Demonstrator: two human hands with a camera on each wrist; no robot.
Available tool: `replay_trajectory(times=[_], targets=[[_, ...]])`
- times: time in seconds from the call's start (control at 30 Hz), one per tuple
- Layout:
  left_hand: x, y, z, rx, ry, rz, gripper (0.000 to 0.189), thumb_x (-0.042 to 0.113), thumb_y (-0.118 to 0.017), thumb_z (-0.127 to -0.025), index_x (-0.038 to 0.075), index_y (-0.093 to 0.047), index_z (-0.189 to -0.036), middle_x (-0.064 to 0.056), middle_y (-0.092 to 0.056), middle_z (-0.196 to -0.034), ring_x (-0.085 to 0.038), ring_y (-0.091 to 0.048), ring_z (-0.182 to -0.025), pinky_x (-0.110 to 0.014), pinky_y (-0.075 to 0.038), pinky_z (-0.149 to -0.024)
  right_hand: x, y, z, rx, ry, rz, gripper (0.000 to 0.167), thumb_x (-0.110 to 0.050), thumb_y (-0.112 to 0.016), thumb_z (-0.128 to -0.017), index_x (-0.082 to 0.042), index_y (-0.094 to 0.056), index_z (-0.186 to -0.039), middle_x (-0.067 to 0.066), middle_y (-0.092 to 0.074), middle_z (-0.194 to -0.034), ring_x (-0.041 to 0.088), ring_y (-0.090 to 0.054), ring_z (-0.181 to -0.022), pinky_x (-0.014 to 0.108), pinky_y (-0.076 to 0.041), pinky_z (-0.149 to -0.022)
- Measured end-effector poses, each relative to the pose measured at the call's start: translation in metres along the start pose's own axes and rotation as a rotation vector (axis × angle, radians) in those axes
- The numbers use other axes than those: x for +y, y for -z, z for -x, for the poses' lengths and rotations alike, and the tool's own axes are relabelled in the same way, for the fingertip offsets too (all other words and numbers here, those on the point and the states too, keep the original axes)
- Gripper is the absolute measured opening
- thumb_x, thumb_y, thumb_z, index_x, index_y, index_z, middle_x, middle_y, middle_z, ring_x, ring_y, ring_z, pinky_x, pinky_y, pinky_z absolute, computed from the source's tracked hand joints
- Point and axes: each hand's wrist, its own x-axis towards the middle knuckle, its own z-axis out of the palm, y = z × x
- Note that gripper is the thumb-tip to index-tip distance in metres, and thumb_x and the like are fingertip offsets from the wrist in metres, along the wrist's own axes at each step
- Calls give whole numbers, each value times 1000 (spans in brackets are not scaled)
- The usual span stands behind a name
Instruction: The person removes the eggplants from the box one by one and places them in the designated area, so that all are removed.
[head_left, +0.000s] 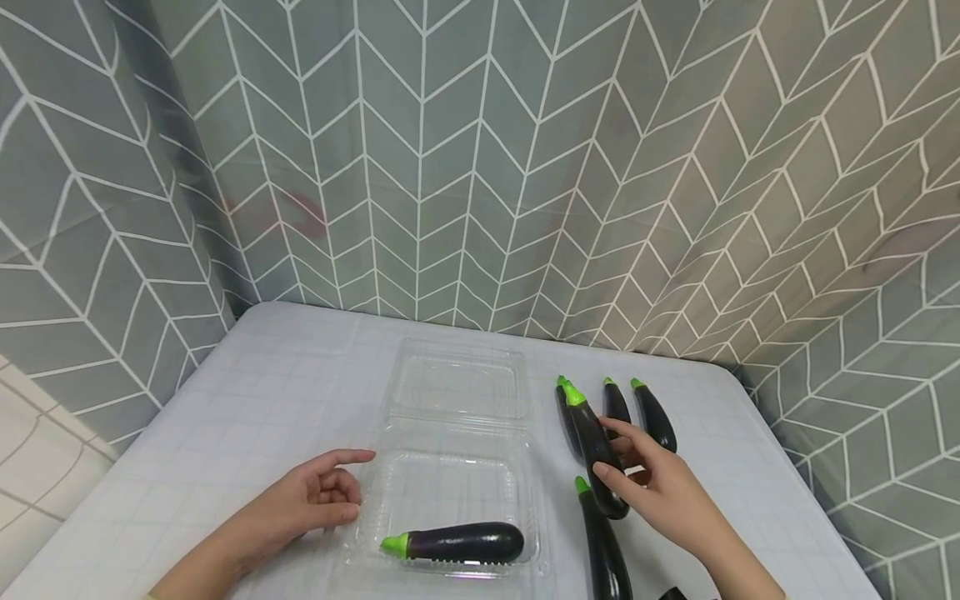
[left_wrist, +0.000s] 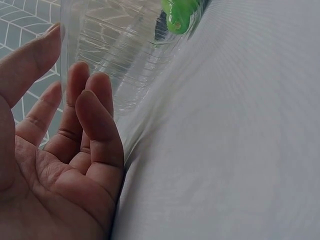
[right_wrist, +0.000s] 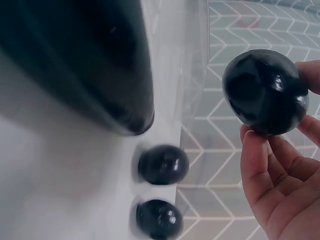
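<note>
My right hand [head_left: 660,483] pinches a dark purple toy-like eggplant [head_left: 592,442] with a bright green stem, between thumb and fingers. Its rounded end [right_wrist: 267,92] faces the camera in the right wrist view, apart from the table. Beside the left edge of a clear plastic clamshell box [head_left: 536,500] is my left hand [head_left: 311,496], index finger stretched toward the rim and the other fingers loosely bent, holding nothing. One eggplant [head_left: 465,542] lies crosswise in the box's near half, green stem to the left. The box's lid [head_left: 457,348] lies folded back, away from me.
Right of the box lie more eggplants: one [head_left: 564,417] partly behind the held one, two [head_left: 617,404] [head_left: 656,421] farther back, and one [head_left: 606,550] nearer me. A dark object [head_left: 672,593] is cut off at the bottom edge. Patterned curtains [head_left: 450,167] surround the white table [head_left: 300,375].
</note>
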Motion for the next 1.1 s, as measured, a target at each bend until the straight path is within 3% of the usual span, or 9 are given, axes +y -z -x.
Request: replay_trajectory(times=[0.6, 0.93, 1.1], targets=[[-2, 1, -1, 4, 9, -4, 65, 5, -67, -93, -1, -34, -149, -14, -60, -102, -12, -57, -80, -23, -47, -65, 27, 14, 26, 38, -214, 2, 61, -44, -69, -92, -25, -46, -145, 4, -67, -111, 19, -64, -96, 28, -53, -71], [-1, 1, 0, 18, 52, -5, 67, 7, -68, -93, -1, -33, -149, -15, -60, -103, -14, -57, -81, -25, -48, -66, 38, 19, 42, 10, -363, 14, 67, -50, -67, -91, -22, -43, -147, 8, -65, -117, 16, -64, -95, 29, -51, -70], [0, 0, -1, 23, 69, -9, 67, 8, -68, -93, 0, -34, -149, -14, -60, -104, -13, -57, -81, -24, -48, -66, 47, 20, 52, 14, -390, 2, 64, -47, -67, -92, -22, -44, -146, 5, -67, -114, 14, -64, -95, 28, -51, -72]])
